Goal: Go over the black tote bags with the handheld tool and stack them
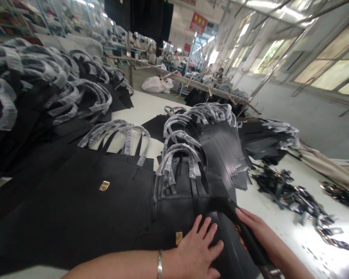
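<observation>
My left hand (199, 248) lies flat with spread fingers on a black bag panel (168, 213), beside its gold clasp (178, 238). My right hand (258, 228) is wrapped round the long handle of a black hand tool (246, 232), bent like a heat gun. The tool's head points left over the panel, just above my left fingers; I cannot tell whether it touches. Plastic-wrapped handles (180, 155) arch up from the far edge of this bag. To the left lies another black bag panel (66, 201) with a gold clasp (104, 186).
Heaped black bags with wrapped handles (46, 73) fill the left side. Behind my hands is a stack of black panels (221, 147). Black straps with buckles (285, 190) lie on the white table (250, 201) at right. A metal rail (192, 83) crosses beyond; people work farther back.
</observation>
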`<action>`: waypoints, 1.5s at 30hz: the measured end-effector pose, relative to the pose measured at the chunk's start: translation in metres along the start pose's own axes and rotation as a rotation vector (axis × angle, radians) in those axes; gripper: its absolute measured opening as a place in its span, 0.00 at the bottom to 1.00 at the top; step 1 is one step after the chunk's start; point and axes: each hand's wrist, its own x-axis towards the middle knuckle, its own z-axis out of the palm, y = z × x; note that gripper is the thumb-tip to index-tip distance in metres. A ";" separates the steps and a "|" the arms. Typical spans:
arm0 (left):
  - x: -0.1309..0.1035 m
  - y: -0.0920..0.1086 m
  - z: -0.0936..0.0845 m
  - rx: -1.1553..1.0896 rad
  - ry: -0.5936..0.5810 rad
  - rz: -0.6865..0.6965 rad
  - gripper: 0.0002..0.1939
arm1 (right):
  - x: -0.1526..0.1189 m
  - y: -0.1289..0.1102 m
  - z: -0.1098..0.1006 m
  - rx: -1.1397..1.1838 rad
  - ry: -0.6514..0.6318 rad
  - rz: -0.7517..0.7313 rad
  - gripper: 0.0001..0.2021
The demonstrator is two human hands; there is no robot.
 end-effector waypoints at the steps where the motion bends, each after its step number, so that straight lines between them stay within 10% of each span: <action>1: 0.000 -0.001 0.001 0.010 0.007 0.005 0.33 | 0.000 0.000 0.000 -0.004 -0.007 0.013 0.23; 31: 0.001 0.003 -0.001 0.033 0.029 -0.023 0.30 | 0.002 0.005 0.022 0.003 0.084 -0.073 0.31; 45: 0.027 0.038 0.031 0.007 -0.001 0.019 0.29 | -0.058 0.041 0.022 -0.114 0.006 0.028 0.40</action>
